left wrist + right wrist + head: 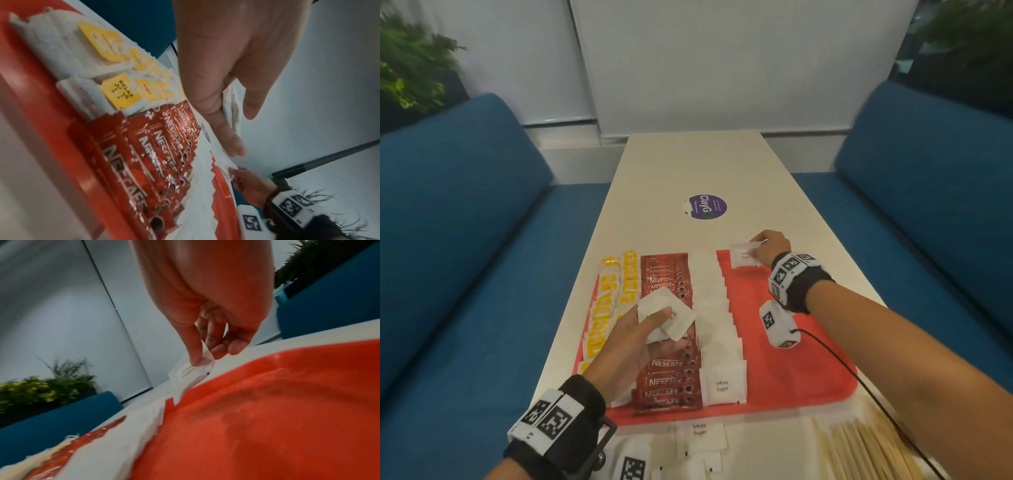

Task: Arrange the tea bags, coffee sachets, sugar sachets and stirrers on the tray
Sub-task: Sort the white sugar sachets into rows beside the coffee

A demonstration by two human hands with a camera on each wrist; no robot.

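Note:
A red tray (784,370) lies on the white table. On it run rows of yellow-tagged tea bags (607,301), red coffee sachets (671,380) and white sugar sachets (717,329). My right hand (767,248) pinches one white sugar sachet (743,255) at the tray's far edge, right of the sugar row; the right wrist view shows this sachet (191,374) touching the tray (277,410). My left hand (643,329) holds a small bunch of sugar sachets (666,317) above the coffee row. Wooden stirrers (866,448) lie on the table in front of the tray.
Loose sugar sachets (700,435) lie on the table at the near edge. A purple round sticker (707,206) marks the table beyond the tray. Blue sofas (458,240) flank both sides. A black cable (852,380) crosses the tray's right part.

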